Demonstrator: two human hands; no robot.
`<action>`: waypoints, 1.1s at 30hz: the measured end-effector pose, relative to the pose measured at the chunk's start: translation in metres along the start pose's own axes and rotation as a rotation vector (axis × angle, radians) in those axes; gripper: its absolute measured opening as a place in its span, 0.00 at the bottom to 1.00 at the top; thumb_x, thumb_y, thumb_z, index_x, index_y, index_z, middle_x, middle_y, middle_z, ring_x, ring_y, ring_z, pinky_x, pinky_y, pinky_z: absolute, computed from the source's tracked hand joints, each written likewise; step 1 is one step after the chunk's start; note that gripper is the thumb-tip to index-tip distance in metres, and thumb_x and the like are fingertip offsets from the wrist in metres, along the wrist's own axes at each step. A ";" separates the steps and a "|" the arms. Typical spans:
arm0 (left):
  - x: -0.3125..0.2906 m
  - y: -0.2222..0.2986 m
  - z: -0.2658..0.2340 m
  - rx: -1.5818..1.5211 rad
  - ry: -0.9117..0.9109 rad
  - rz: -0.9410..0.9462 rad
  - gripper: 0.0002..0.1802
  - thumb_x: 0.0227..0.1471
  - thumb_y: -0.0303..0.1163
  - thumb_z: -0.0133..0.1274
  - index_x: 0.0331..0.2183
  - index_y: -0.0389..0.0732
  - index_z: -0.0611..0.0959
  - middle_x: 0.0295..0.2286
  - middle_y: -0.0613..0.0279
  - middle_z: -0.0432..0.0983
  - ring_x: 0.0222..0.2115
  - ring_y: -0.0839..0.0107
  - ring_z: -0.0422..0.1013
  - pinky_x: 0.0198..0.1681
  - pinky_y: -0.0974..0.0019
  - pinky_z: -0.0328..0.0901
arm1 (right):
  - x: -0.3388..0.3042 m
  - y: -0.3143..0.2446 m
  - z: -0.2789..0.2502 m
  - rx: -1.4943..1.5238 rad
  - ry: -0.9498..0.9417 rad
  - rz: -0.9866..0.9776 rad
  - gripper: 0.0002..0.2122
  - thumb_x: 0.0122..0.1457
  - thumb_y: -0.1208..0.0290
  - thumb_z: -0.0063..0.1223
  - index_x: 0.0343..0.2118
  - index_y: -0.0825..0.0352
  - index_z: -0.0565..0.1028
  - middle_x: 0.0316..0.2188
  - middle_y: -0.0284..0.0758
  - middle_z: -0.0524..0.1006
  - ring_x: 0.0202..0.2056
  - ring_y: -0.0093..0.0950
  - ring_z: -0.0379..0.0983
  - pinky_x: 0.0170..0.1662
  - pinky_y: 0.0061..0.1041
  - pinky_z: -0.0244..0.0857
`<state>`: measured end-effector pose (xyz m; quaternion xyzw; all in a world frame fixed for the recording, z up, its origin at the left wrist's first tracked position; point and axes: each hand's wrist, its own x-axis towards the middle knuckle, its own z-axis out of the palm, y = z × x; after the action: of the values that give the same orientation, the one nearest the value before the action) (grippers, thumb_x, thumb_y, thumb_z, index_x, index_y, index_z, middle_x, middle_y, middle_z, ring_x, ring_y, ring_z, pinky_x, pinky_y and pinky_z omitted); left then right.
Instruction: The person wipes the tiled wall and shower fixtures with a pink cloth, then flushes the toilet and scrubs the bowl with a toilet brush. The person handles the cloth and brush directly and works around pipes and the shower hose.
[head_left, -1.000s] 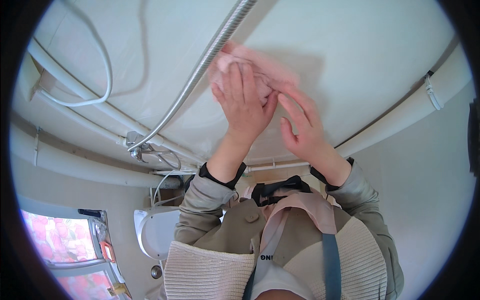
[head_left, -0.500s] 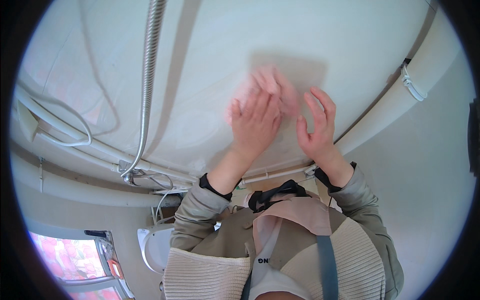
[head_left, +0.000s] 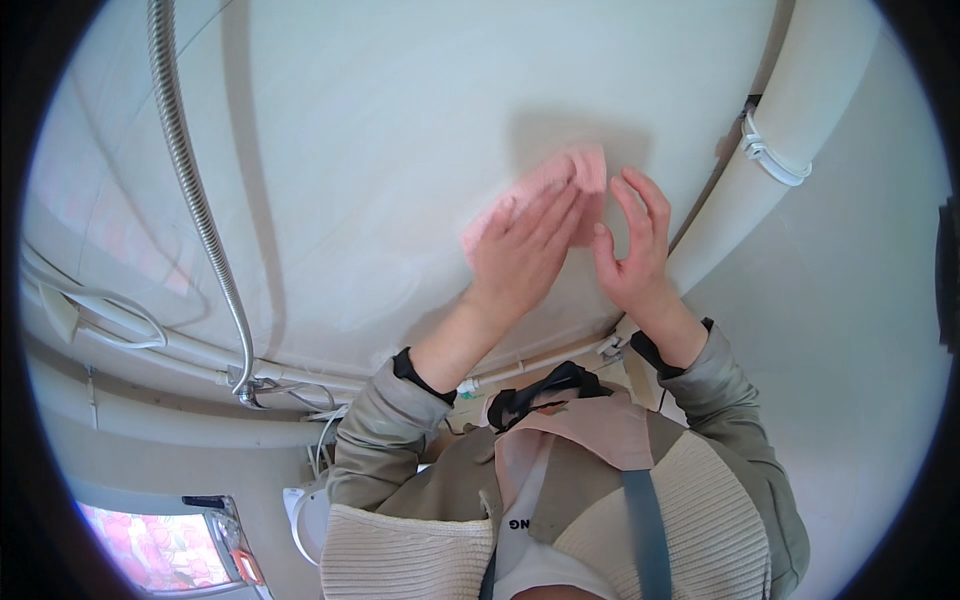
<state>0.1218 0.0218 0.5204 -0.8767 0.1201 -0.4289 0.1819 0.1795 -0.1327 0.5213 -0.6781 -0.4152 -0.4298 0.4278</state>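
Note:
A pink cloth (head_left: pixel 535 183) is spread and partly folded against the pale, glossy wall (head_left: pixel 400 120). My left hand (head_left: pixel 522 250) presses it there, with its fingers long and close together and their tips at the cloth's fold. To the right, my right hand (head_left: pixel 636 228) is raised with bent, parted fingers and nothing in it. Its thumb and fingertips are close to the cloth's right edge. Above both hands, a soft shadow falls on the wall.
A ribbed metal hose (head_left: pixel 190 130) hangs at the left, down to a metal fitting (head_left: pixel 245 392). A thick white pipe (head_left: pixel 800 110) with a clamp slants along the right. Thin white pipes (head_left: pixel 300 372) run low along the wall. A pink-patterned window pane (head_left: pixel 155 545) is at lower left.
The cloth, blurred and bunched before, now shows sharper and flatter under my left hand, which has turned slightly rightward. My right hand has barely moved. The hose and pipes have shifted left in view.

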 end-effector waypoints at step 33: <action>0.103 0.083 0.049 -0.099 -0.019 0.218 0.34 0.51 0.39 0.43 0.60 0.44 0.61 0.61 0.68 0.52 0.62 0.75 0.46 0.63 0.60 0.37 | 0.009 0.063 -0.074 0.010 0.105 -0.015 0.24 0.48 0.81 0.50 0.52 0.70 0.65 0.51 0.44 0.63 0.53 0.43 0.61 0.56 0.38 0.58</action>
<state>0.2181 -0.0804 0.5305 -0.8703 0.2338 -0.3920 0.1851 0.2239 -0.2186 0.5352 -0.6493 -0.3992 -0.4659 0.4494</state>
